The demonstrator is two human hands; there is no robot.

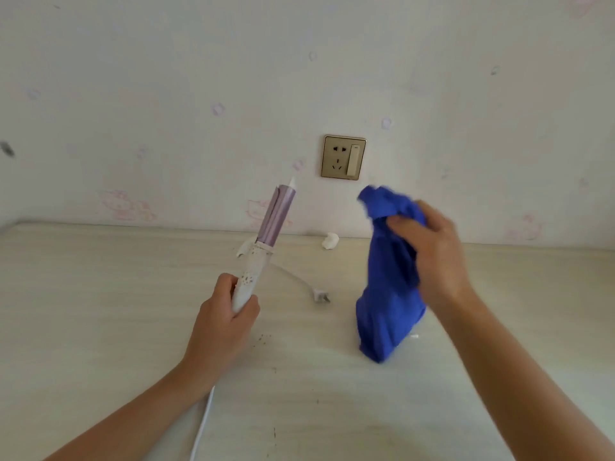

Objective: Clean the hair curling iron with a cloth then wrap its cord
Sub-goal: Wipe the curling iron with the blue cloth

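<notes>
My left hand (pixel 222 322) grips curling iron (pixel 263 241), centre | right hand (pixel 432 251) grips cloth (pixel 387 314) | plug (pixel 320 297) on table (pixel 100 294) between.

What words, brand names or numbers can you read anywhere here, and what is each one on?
No text here can be read.
Curling iron: only dark specks on the handle, no legible brand.
Wall socket: a tiny mark on top of the switch, too small to read.
Wallpaper: faint pink cartoon prints, any lettering too blurred.
Blue cloth: no label showing.
</notes>
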